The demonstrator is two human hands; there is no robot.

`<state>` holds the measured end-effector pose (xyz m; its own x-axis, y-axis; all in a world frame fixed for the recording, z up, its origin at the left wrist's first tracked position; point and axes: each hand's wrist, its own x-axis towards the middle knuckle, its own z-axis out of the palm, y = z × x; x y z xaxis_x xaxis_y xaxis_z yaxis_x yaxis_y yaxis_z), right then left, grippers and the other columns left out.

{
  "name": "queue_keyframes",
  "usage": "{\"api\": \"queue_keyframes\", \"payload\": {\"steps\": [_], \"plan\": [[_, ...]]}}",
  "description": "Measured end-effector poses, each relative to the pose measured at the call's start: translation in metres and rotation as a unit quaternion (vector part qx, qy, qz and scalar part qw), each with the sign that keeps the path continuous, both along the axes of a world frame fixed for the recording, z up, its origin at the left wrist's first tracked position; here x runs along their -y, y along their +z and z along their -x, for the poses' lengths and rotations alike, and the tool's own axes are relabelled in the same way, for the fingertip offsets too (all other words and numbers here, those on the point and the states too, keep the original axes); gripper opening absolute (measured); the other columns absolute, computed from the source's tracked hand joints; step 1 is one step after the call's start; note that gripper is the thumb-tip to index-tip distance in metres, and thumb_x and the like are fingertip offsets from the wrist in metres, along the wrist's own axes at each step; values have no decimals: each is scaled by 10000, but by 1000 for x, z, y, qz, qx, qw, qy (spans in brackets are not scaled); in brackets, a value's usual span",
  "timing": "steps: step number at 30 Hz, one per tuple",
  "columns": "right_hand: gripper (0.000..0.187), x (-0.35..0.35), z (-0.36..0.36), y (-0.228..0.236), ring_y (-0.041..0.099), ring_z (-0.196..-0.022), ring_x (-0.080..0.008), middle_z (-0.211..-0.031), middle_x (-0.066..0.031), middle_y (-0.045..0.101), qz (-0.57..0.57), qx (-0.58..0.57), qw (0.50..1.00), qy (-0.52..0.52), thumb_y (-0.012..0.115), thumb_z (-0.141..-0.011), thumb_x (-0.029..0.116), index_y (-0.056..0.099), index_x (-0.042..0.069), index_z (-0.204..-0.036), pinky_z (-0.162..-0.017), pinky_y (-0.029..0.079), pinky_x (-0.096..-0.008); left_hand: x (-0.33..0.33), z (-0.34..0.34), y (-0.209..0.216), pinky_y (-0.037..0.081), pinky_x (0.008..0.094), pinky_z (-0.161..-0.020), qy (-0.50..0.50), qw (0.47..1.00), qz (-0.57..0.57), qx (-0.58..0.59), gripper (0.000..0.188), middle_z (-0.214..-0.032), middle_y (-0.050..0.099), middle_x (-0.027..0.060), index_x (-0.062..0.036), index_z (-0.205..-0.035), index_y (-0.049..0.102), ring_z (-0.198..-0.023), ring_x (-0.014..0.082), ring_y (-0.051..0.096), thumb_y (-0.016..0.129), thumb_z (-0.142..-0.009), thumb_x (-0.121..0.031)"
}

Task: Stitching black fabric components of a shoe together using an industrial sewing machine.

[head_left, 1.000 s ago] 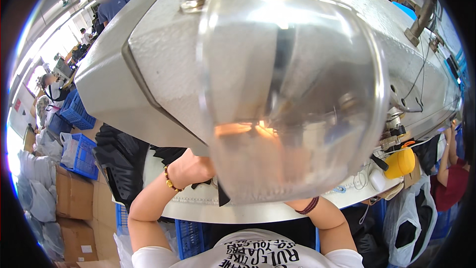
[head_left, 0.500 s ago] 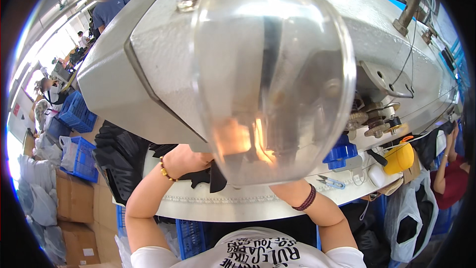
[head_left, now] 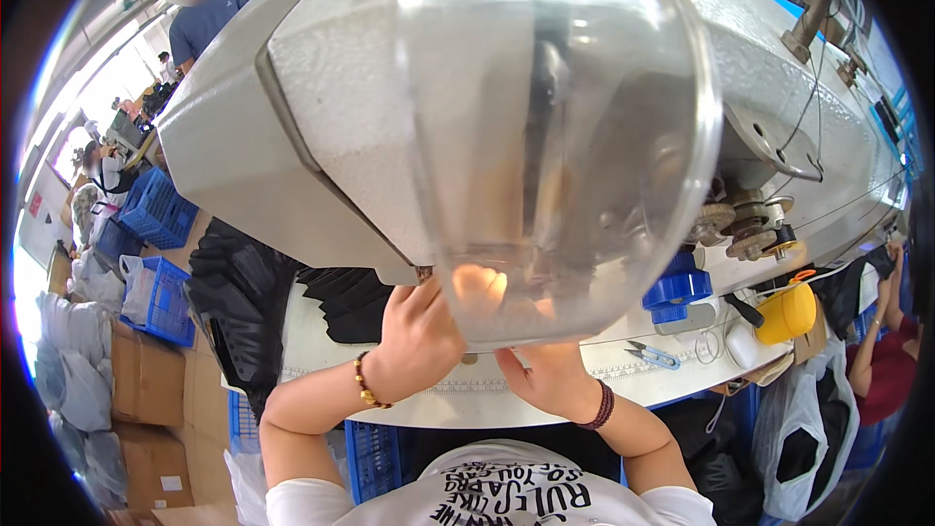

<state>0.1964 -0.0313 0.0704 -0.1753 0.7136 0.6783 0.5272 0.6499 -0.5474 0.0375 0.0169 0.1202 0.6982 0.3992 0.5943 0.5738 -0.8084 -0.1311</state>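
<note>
Where clear shield (head_left: 575, 156) overlaps hands (head_left: 419, 333), grip unreadable.

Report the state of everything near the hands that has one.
Left hand: fingers bent, grip unclear
Right hand: fingertips partly hidden, grip unclear
Grey metal sewing machine: running or stopped, cannot tell
Clear curved plastic shield: partly covering both hands
Small blue-handled metal snips: lying loose, blades apart
Flat black pieces: piled, overlapping

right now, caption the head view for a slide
Left hand and right hand partly behind a clear shield on a sewing machine, blue snips at right.
</note>
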Motion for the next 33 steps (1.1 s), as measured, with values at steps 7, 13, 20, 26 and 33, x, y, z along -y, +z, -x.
{"api": "queue_keyframes", "payload": {"steps": [7, 13, 20, 26, 33], "plan": [[203, -1, 5, -7, 558, -628, -247, -702, -69, 578, 23, -73, 996, 41, 610, -681, -44, 587, 50, -860, -597, 419, -320, -2, -10, -4, 458, 355, -639, -45, 997, 50, 31, 169, -764, 508, 114, -22, -661, 511, -718, 263, 531, 585, -510, -44], [204, 3, -2, -2, 568, -655, -268, -719, -88, 583, 45, -78, 995, 46, 604, -689, -51, 587, 47, -866, -616, 431, -325, 8, -17, -6, 478, 378, -674, -22, 999, -23, 20, 172, -769, 511, 143, 5, -610, 489, -769, 286, 557, 586, -485, -61], [260, -8, -23, 14, 586, -736, -268, -828, -90, 602, -24, 48, 998, -14, 605, -667, 6, 605, 74, -919, -646, 461, -373, 9, -14, -16, 496, 371, -674, -13, 999, -34, 28, 196, -814, 534, 160, 38, -701, 545, -802, 303, 568, 593, -531, -46], [301, -34, -39, -4, 596, -811, -270, -894, -95, 597, -94, 163, 981, -43, 618, -661, 64, 604, 99, -960, -720, 494, -376, 11, -16, -19, 479, 357, -777, 7, 999, -34, 22, 399, -998, 553, 172, 58, -970, 560, -933, 293, 555, 558, -593, -73], [212, -37, -38, -8, 595, -801, -270, -890, -90, 594, -115, 186, 975, -37, 605, -674, 67, 602, 89, -885, -723, 500, -377, 5, -13, -22, 499, 360, -801, -4, 998, -59, -5, 430, -936, 549, 200, 118, -943, 565, -894, 307, 560, 546, -556, -71]]}}
